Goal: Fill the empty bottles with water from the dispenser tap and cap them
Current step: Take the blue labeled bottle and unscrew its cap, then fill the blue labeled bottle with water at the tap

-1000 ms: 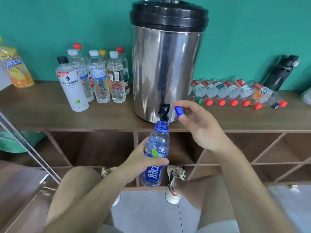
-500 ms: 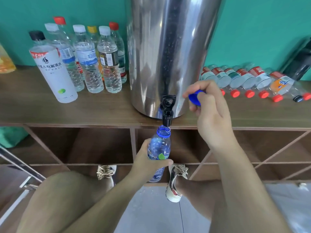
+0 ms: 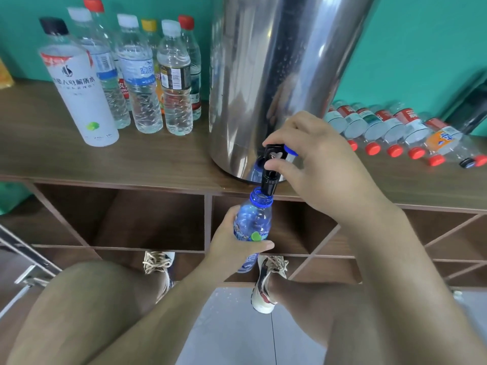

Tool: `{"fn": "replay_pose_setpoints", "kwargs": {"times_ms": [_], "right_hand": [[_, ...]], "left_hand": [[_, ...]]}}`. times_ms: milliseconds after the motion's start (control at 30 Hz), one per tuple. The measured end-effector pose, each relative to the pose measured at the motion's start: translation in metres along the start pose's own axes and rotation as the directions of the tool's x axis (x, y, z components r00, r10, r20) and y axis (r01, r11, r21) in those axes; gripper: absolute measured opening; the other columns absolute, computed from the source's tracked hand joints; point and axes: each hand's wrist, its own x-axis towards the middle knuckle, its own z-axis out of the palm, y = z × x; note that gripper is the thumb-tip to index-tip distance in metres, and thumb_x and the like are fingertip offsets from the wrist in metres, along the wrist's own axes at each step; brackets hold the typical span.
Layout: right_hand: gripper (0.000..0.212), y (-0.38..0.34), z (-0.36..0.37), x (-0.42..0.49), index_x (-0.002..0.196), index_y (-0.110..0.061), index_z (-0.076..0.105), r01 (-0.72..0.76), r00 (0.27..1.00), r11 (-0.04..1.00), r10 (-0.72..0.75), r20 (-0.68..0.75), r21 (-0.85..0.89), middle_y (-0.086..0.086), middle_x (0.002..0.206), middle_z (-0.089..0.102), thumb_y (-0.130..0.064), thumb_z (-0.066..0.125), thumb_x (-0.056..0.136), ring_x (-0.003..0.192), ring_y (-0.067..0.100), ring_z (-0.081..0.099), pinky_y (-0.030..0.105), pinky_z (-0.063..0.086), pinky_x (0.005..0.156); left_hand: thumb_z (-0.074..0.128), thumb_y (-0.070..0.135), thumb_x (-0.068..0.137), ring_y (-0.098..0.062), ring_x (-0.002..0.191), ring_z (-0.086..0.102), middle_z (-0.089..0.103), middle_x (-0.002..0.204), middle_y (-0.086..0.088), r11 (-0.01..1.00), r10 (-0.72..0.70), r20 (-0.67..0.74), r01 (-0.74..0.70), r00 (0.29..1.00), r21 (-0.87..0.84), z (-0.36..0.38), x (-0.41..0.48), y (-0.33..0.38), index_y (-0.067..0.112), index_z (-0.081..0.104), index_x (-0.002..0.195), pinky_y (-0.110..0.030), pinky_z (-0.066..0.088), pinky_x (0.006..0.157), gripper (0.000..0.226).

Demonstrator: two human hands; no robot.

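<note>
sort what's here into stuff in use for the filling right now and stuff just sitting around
In use: dispenser, tap, blue bottle under the tap, left hand gripping it, right hand on the tap, blue cap in its fingers.

Sitting around: upright capped bottles left of the dispenser, white bottle, row of bottles lying on the right, dark flask.

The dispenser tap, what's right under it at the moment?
The open neck of the blue bottle, which the left hand holds, sits just under the tap. The right hand grips the tap's lever, covering part of it; any water flow cannot be made out.
</note>
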Motion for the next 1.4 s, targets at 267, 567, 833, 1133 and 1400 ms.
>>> {"fn": "replay_pose_setpoints", "kwargs": {"times_ms": [267,567,833,1133,1400], "right_hand": [[0.011,-0.002,0.005,-0.002,0.093,-0.012,0.071,0.1,0.986,0.986,-0.116,-0.118,-0.136,0.0,0.094,0.063,-0.021,0.076,0.089,0.088,0.026,0.057,0.042,0.052,0.064],[0.006,-0.004,0.026,-0.03,0.09,-0.007,0.076,0.177,0.89,0.937,-0.283,-0.358,-0.301,0.006,0.089,0.071,0.0,0.075,0.089,0.071,0.028,0.067,0.038,0.051,0.051],[0.007,-0.002,0.048,-0.055,0.09,-0.001,0.077,0.233,0.874,0.95,-0.298,-0.383,-0.207,0.01,0.087,0.07,0.0,0.082,0.086,0.064,0.024,0.062,0.034,0.051,0.049],[0.051,-0.007,0.035,-0.054,0.067,-0.003,0.06,-0.136,0.771,0.947,0.285,-0.57,0.29,0.0,0.067,0.053,-0.021,0.041,0.11,0.067,0.017,0.053,0.034,0.039,0.064],[0.028,-0.003,0.047,-0.051,0.074,-0.02,0.059,-0.278,0.739,0.607,0.631,-0.238,0.744,-0.008,0.073,0.059,-0.014,0.037,0.09,0.068,0.005,0.048,0.024,0.036,0.063]], "left_hand": [[0.096,0.015,0.066,-0.001,0.098,0.071,0.071,0.108,0.015,0.998,0.013,0.02,-0.015,1.0,0.058,-0.003,0.001,-0.002,0.035,0.05,0.127,-0.024,0.058,0.088,0.079],[0.095,0.014,0.068,-0.002,0.103,0.07,0.07,0.114,0.013,0.997,0.032,0.057,-0.036,0.998,0.069,-0.002,0.006,-0.007,0.035,0.05,0.129,-0.026,0.057,0.094,0.079],[0.097,0.014,0.065,-0.004,0.107,0.069,0.07,0.118,0.011,0.998,0.04,0.046,-0.042,0.998,0.054,0.001,0.014,-0.016,0.03,0.05,0.133,-0.031,0.056,0.099,0.085],[0.095,0.011,0.068,-0.002,0.103,0.07,0.07,0.115,0.012,0.998,0.033,0.06,-0.036,0.998,0.051,0.0,0.012,-0.015,0.03,0.049,0.132,-0.02,0.057,0.087,0.081],[0.095,0.017,0.069,0.0,0.106,0.068,0.068,0.118,0.014,0.994,0.039,0.05,-0.044,0.998,0.097,-0.001,0.014,-0.014,0.034,0.047,0.134,-0.019,0.057,0.088,0.082]]}}
